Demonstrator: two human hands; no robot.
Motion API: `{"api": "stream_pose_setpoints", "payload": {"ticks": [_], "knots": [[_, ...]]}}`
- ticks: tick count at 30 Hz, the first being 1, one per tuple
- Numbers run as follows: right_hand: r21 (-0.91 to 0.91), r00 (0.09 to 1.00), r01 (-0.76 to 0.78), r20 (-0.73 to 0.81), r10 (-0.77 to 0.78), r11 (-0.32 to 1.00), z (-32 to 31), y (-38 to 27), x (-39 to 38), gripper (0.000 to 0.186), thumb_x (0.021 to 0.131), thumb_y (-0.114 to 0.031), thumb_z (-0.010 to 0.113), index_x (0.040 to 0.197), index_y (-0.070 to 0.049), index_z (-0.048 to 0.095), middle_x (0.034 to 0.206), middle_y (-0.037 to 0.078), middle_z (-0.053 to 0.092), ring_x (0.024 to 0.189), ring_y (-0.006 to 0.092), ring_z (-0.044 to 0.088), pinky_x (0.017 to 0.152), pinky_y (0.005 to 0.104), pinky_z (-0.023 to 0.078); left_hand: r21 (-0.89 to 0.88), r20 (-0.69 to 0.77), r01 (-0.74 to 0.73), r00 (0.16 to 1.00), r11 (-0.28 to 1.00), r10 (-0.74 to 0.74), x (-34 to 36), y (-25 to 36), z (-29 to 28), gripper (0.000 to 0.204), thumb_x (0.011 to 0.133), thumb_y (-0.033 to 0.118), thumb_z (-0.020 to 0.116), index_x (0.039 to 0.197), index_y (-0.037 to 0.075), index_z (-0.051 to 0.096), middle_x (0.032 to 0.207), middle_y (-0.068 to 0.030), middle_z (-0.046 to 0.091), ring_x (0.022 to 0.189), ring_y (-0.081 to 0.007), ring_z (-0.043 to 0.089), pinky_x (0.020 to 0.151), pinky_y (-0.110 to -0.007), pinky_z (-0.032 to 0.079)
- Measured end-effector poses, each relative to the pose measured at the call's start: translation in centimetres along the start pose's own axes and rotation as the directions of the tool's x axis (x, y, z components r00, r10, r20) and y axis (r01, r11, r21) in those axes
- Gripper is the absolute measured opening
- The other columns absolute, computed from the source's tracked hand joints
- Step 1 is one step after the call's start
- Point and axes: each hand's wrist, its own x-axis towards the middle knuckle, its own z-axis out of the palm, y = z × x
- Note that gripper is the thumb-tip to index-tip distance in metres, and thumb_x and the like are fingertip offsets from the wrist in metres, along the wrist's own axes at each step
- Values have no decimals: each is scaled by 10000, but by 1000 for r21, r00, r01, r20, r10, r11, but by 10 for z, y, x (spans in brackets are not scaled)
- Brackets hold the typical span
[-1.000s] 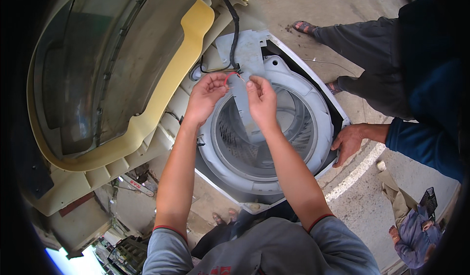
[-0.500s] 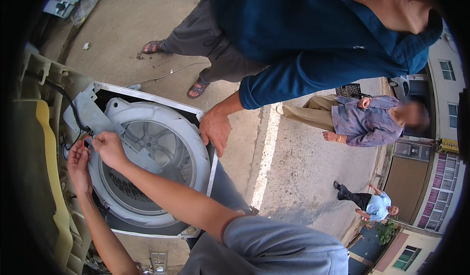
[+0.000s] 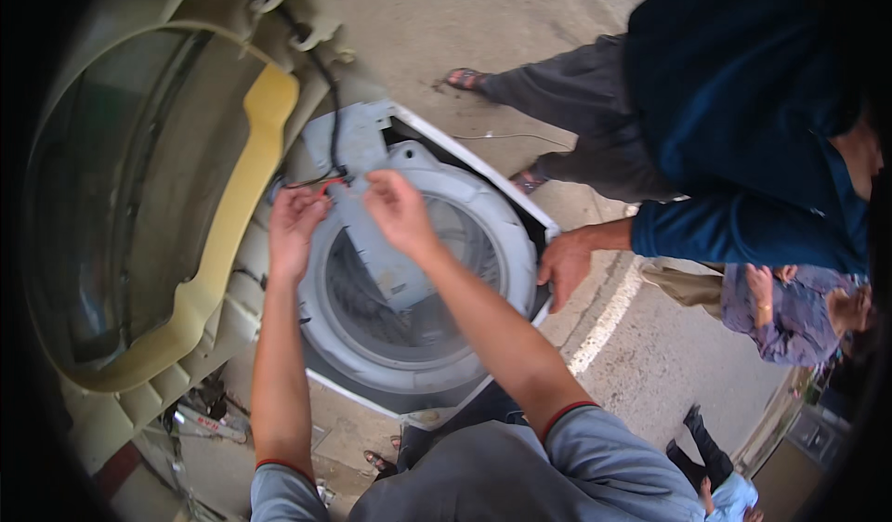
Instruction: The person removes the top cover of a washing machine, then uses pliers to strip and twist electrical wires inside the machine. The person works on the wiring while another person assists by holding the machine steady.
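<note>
My left hand [image 3: 299, 220] is closed in a pinch at the left end of a short red wire [image 3: 327, 186]. Just right of it, my right hand [image 3: 398, 208] is raised with its fingers bent together; motion blur hides what they hold, if anything. Both hands are over the near-left part of an opened top-loading washing machine, whose round grey tub ring [image 3: 506, 271] is exposed. A pale grey plate [image 3: 383, 260] lies partly across the tub opening. A black cable [image 3: 327, 81] comes down to the wires by my hands.
The detached-looking cream top cover with a yellow-edged window [image 3: 228, 243] stands tilted at the left. Another person's hand [image 3: 565, 267] rests on the machine's right rim; that person in a dark blue shirt [image 3: 734, 132] stands close. Two more people are farther right on the road.
My view has turned, so the machine appears farther right. My right hand has drawn apart from the wires and my left hand; the small dark piece between my fingers no longer shows.
</note>
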Motion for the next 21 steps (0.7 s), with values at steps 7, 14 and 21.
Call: {"api": "stream_pose_setpoints", "payload": {"ticks": [7, 14, 21], "knots": [[-447, 805, 572, 467, -366, 688, -27, -36, 29, 311, 860, 57, 625, 1132, -87, 673, 907, 105, 668, 800, 264, 661, 679, 356, 540, 15, 34, -34, 999, 999, 34, -19, 15, 8, 148, 945, -62, 623, 1068, 12, 652, 1080, -37, 653, 1032, -127, 634, 949, -273, 504], [-441, 720, 665, 594, -360, 602, -23, -34, 52, 253, 847, -1, 664, 1062, -131, 696, 908, 74, 684, 793, 298, 676, 656, 395, 549, 410, -7, -187, 978, 893, 208, -20, 25, 29, 175, 922, -30, 669, 1092, -8, 700, 1096, -78, 641, 1006, -162, 658, 903, -289, 544], [-298, 851, 407, 467, -240, 863, -8, -25, 54, 126, 845, -43, 706, 962, -75, 738, 891, 95, 731, 787, 257, 711, 689, 350, 563, 412, -161, -125, 965, 902, 208, -15, 14, 33, 156, 914, -11, 680, 1069, -36, 683, 1043, -114, 695, 924, -184, 717, 829, -298, 573]]}}
